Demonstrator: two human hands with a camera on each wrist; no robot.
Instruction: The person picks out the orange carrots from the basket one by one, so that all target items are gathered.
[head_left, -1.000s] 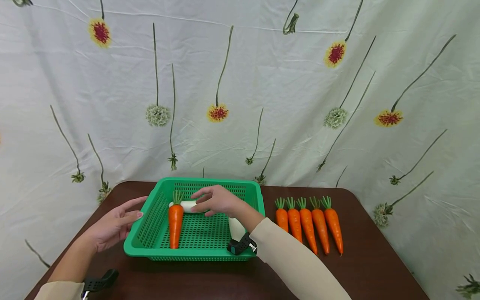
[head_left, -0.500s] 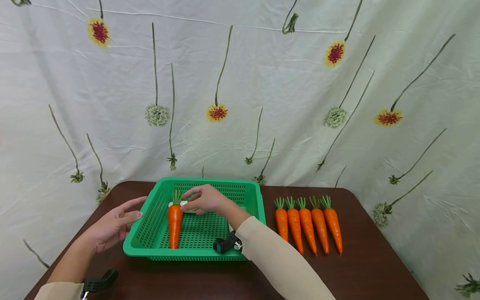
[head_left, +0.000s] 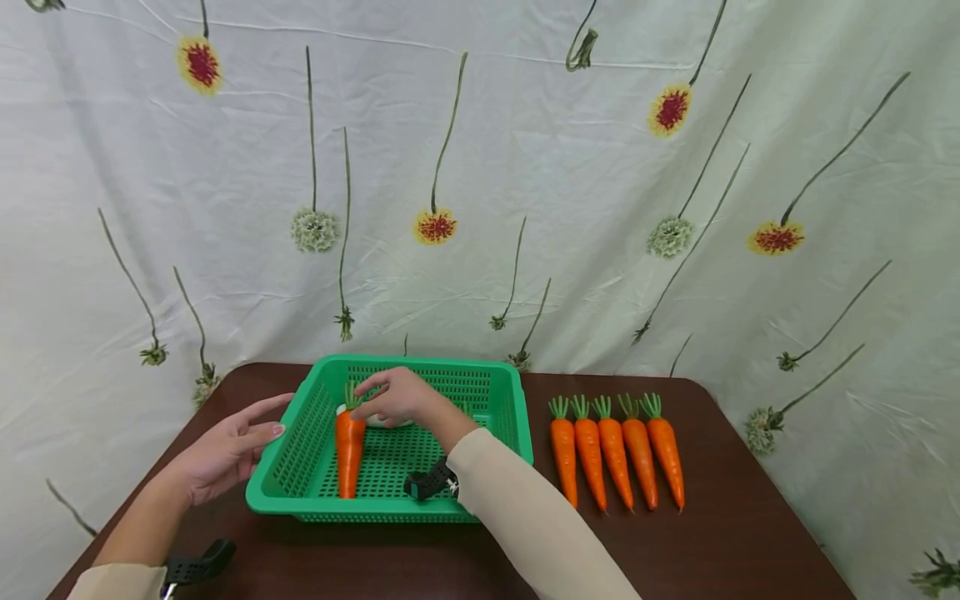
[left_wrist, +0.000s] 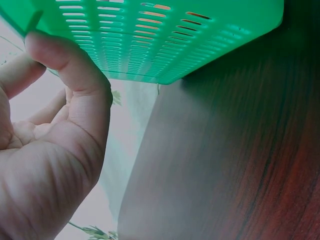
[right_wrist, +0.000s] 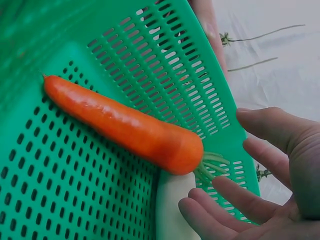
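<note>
In the head view, my left hand (head_left: 228, 450) is at the left rim of the green plastic basket (head_left: 266, 479), its thumb against the outer side. The left wrist view shows that thumb (left_wrist: 92, 95) bent near the basket wall. My right hand (head_left: 401, 396) reaches over the basket, just above the leafy top of a carrot (head_left: 349, 454). In the right wrist view its fingers are spread, with a gap between them and the carrot (right_wrist: 130, 127). Beneath the carrot's top end lies a white radish (right_wrist: 172, 210), partly covered by the hand in the head view.
Several more carrots (head_left: 615, 454) lie in a row on the dark wooden table (head_left: 738, 508), right of the basket. Green leaves (head_left: 467, 408) show inside the basket behind the right forearm. A white flowered cloth (head_left: 480, 142) hangs behind the table.
My right hand has moved left over the basket, from above the white radish to the carrot's leafy top. The left hand, basket and carrots have stayed in place.
</note>
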